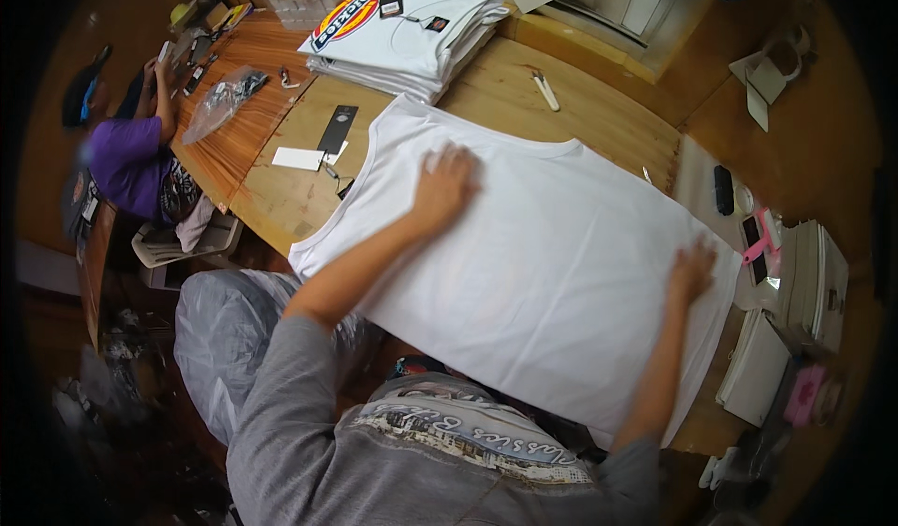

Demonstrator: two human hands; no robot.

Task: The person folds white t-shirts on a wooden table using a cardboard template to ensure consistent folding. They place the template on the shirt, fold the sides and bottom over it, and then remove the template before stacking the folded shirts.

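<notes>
Across the wooden table (pixel 599 115), I am resting an open left hand (pixel 449 187) and a blurred, open right hand (pixel 692 272) on a spread white cloth garment (pixel 552 264); a folded white fabric stack (pixel 412 49) is crowding its far edge, a black rectangular tag (pixel 338 129) lying leftward.

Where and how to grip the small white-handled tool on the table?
Probably pinch the white handle from above, coming from the near side: the tool lies flat, apart from the garment, its handle end nearer, its darker tip pointing away.
</notes>
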